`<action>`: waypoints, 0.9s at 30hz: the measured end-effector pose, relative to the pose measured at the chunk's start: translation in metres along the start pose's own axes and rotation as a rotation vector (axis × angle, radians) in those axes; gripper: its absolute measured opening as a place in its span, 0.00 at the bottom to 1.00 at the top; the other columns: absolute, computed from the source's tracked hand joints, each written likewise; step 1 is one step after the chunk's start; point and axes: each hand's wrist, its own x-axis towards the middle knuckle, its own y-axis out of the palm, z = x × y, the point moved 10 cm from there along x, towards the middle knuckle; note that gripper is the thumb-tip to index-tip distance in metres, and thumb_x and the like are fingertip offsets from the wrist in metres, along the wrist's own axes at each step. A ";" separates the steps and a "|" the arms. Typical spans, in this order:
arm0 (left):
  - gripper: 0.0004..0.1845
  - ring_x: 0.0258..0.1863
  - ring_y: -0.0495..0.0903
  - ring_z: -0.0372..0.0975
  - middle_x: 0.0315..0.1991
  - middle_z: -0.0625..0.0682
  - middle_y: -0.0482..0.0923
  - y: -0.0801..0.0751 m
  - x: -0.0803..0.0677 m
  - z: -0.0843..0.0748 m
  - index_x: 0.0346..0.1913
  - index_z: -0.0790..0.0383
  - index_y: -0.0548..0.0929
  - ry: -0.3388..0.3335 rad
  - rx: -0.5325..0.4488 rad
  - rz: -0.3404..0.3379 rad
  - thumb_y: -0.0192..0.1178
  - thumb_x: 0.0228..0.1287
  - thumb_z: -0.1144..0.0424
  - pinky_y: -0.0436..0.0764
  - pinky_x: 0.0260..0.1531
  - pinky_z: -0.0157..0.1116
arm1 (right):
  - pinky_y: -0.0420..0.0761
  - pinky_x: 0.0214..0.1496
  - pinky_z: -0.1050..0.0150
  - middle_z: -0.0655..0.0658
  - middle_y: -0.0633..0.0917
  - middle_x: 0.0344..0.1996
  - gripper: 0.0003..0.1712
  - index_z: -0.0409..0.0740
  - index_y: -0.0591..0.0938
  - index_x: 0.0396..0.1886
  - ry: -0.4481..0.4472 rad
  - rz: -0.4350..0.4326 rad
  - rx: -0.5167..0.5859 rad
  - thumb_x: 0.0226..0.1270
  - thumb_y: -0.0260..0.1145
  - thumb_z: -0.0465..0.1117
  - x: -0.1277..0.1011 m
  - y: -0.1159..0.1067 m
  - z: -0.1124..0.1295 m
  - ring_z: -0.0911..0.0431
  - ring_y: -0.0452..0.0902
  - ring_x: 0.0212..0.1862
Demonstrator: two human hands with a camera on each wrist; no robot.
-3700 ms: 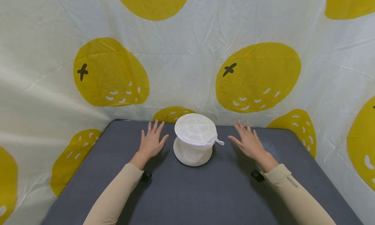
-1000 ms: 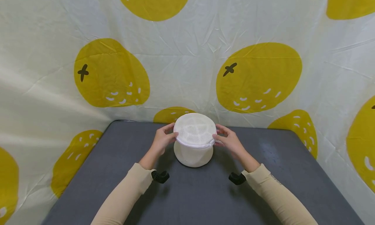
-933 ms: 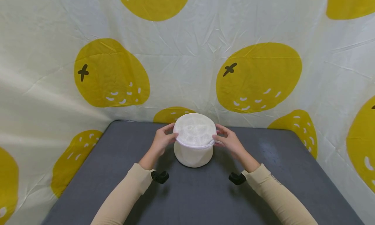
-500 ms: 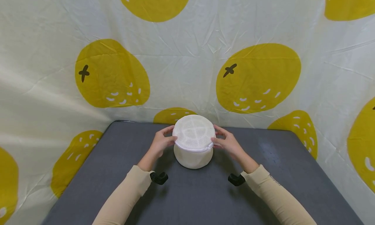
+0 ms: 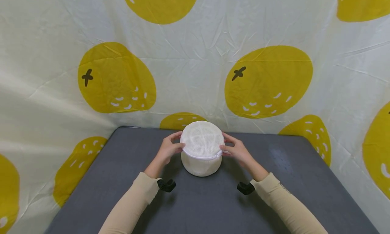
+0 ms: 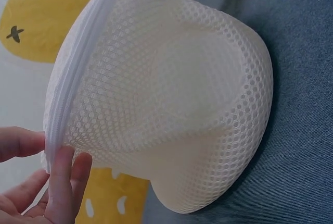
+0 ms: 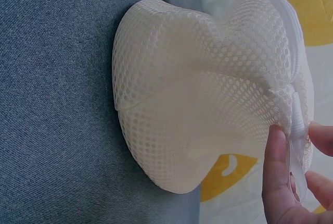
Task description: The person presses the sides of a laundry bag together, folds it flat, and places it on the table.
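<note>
— Where on the grey table (image 5: 128, 179)?
— Toward the far middle of it, close to the lemon-print cloth (image 5: 195, 68) hanging behind. A white mesh laundry pouch (image 5: 202, 149), drum-shaped, standing on its base.

— Heavy? Stiff?
— Probably very light and soft. Honeycomb netting, side wall already caving inward in both wrist views, so likely to crumple under any squeeze. Not fragile, not slippery; good grip on the open weave. Something pale inside, too blurred through the mesh to name.

— Best place to take hold?
— At the zipper rim (image 6: 78, 73) round the top, seemingly the firmest part, on opposite sides. Exactly there now: left hand (image 5: 167, 150) pinching the rim on the pouch's left, thumb on top and fingers (image 6: 65, 182) curled beneath; right hand (image 5: 238, 150) pinching the rim on the pouch's right, at the white ribbon pull (image 7: 294, 156) of the zipper.

— Which way up, which way along?
— Axis roughly upright from the table, short rather than long, round lid face tipped slightly toward the wearer. Zipper pull pointing to the pouch's right.
</note>
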 end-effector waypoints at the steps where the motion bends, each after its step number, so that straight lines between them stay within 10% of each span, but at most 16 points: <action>1: 0.31 0.46 0.82 0.48 0.62 0.65 0.74 0.000 0.000 0.001 0.70 0.68 0.75 0.000 0.002 0.000 0.66 0.63 0.77 0.86 0.46 0.44 | 0.84 0.54 0.49 0.27 0.72 0.59 0.39 0.32 0.59 0.79 0.002 -0.001 0.001 0.74 0.63 0.28 0.000 0.000 -0.001 0.62 0.80 0.42; 27: 0.30 0.49 0.81 0.48 0.64 0.66 0.73 -0.002 0.002 0.022 0.70 0.68 0.75 -0.062 0.007 -0.015 0.65 0.65 0.78 0.86 0.46 0.42 | 0.86 0.49 0.58 0.30 0.72 0.57 0.38 0.32 0.59 0.79 0.057 0.018 0.007 0.74 0.64 0.28 0.002 0.006 -0.020 0.62 0.80 0.41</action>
